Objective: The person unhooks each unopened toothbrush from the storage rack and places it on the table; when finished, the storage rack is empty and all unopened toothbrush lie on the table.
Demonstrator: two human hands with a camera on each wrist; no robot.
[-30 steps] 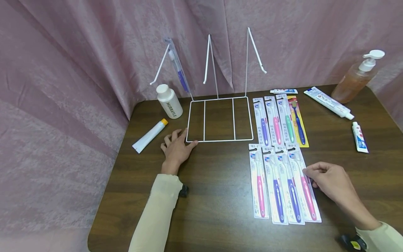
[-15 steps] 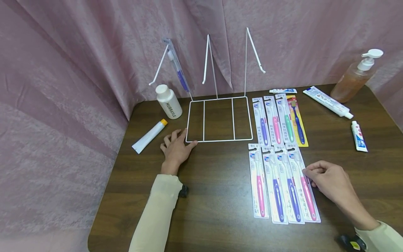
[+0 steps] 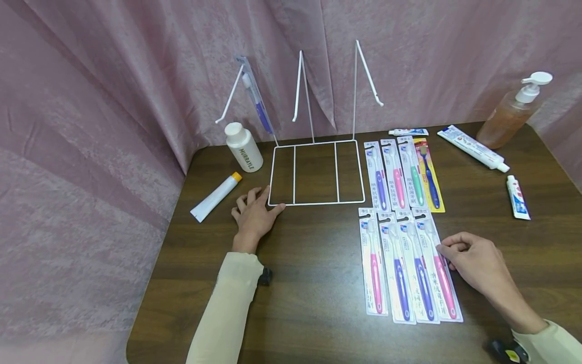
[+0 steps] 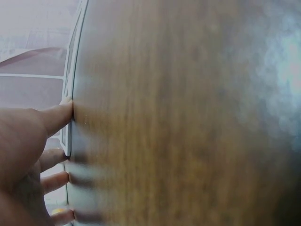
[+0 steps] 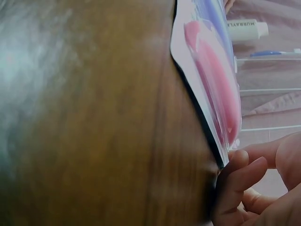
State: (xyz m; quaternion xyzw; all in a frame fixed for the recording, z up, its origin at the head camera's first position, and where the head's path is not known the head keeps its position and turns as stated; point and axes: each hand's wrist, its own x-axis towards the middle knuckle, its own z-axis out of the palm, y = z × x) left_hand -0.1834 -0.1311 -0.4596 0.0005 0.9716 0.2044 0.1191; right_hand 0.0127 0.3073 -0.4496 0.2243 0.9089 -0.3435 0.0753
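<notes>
My left hand point(image 3: 255, 217) rests with spread fingers at the front left corner of a white wire display rack point(image 3: 317, 203), its thumb and a fingertip touching the frame. In the left wrist view, the thumb point(image 4: 59, 115) lies against the wire. My right hand point(image 3: 473, 258) pinches the right edge of a pink packaged toothbrush point(image 3: 443, 283), the rightmost of the front row. The right wrist view shows fingertips point(image 5: 240, 157) at this pack's edge, low over the table. One purple packaged toothbrush point(image 3: 258, 98) hangs on the rack's left hook.
More packaged toothbrushes point(image 3: 400, 177) lie in two rows right of the rack. A white bottle point(image 3: 245, 149) and a white tube point(image 3: 215, 197) stand and lie at left. Toothpaste tubes point(image 3: 475, 147) and a pump bottle point(image 3: 506, 119) are at back right, before a pink curtain point(image 3: 182, 60).
</notes>
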